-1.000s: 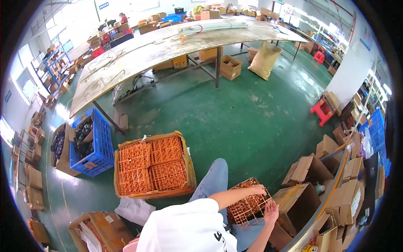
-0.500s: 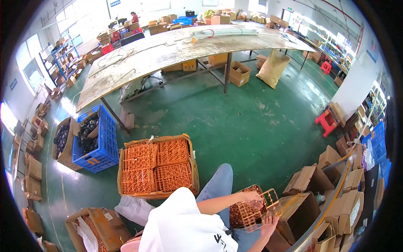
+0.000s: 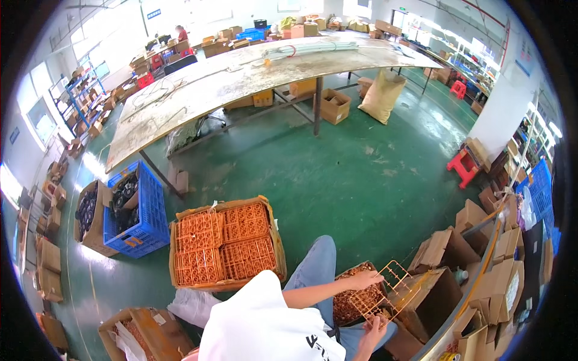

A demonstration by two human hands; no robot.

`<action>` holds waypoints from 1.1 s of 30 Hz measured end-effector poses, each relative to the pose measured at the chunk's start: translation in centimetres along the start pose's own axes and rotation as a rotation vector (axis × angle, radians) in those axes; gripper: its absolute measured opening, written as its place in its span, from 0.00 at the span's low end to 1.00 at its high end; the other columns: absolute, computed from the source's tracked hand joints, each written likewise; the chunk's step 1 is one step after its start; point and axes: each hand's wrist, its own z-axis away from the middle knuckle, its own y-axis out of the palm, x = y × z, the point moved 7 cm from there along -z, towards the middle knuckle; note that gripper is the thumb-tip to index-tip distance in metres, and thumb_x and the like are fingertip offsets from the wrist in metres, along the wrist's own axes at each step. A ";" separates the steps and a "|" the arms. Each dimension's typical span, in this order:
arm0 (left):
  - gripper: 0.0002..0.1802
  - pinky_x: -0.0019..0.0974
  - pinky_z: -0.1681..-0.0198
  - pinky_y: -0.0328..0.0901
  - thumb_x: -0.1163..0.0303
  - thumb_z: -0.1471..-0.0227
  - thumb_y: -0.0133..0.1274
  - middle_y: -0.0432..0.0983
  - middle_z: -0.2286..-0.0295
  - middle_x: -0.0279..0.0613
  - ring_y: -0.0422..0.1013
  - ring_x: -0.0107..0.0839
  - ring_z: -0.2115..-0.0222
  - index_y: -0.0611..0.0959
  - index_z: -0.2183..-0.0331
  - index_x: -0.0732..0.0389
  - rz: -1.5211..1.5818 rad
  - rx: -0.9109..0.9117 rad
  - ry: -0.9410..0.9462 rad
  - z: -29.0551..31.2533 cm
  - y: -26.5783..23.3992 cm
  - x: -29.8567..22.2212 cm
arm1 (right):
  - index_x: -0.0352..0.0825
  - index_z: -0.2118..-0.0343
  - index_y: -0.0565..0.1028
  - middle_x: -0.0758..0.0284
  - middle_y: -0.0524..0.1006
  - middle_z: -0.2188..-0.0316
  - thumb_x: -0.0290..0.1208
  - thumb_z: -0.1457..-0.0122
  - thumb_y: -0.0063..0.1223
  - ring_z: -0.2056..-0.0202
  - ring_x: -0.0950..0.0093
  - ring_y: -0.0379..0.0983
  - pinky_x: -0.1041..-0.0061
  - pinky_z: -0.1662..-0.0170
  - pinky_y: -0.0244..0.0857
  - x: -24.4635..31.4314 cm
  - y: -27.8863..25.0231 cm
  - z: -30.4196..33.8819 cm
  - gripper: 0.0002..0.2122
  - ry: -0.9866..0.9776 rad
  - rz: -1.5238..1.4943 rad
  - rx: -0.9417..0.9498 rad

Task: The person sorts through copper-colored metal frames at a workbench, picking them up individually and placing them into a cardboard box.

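Note:
Over my lap, at the lower right, is a thin orange plastic lattice frame (image 3: 394,278) with open cells. My left hand (image 3: 366,279) is closed at its upper left edge, the fingers partly hidden. My right hand (image 3: 374,331) grips the lower corner, where some orange bits cluster by the fingertips. Beneath the frame, beside my knee, an open carton (image 3: 344,310) holds many small reddish-orange pieces. The frame hangs tilted above it and partly covers it.
Front left, a large carton (image 3: 174,256) holds stacks of orange lattice frames. A blue crate (image 3: 153,210) with black parts stands beyond it. Open cartons (image 3: 428,304) crowd my right side. A long worktable (image 3: 223,84) spans the far side; a red stool (image 3: 462,167) stands right.
The lattice frame has turned and tilted between my hands. My left hand has moved up to its upper edge, and my right hand has shifted down to the lower corner.

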 end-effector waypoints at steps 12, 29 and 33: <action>0.35 0.71 0.59 0.53 0.42 0.54 0.41 0.38 0.44 0.55 0.41 0.56 0.46 0.53 0.45 0.35 -1.509 -0.350 -0.570 5.5 -18.6 6.0 | 0.33 0.65 0.67 0.56 0.73 0.75 0.33 0.47 0.46 0.74 0.61 0.71 0.69 0.72 0.65 9.4 0.8 5.6 0.10 -0.336 0.865 0.263; 0.34 0.68 0.61 0.58 0.46 0.54 0.44 0.35 0.44 0.53 0.47 0.57 0.48 0.52 0.46 0.33 -1.603 -0.272 -0.586 -0.3 -10.9 7.0 | 0.34 0.50 0.55 0.62 0.69 0.69 0.31 0.43 0.43 0.76 0.74 0.72 0.79 0.74 0.67 11.7 -29.4 26.1 0.20 -0.628 -0.309 -1.267; 0.34 0.67 0.62 0.59 0.47 0.54 0.45 0.36 0.44 0.52 0.48 0.57 0.48 0.52 0.46 0.33 -1.579 -0.299 -0.614 0.0 -13.3 7.6 | 0.34 0.50 0.56 0.63 0.66 0.67 0.31 0.43 0.44 0.76 0.75 0.71 0.76 0.72 0.68 15.0 -32.7 25.9 0.19 -0.685 -0.296 -1.246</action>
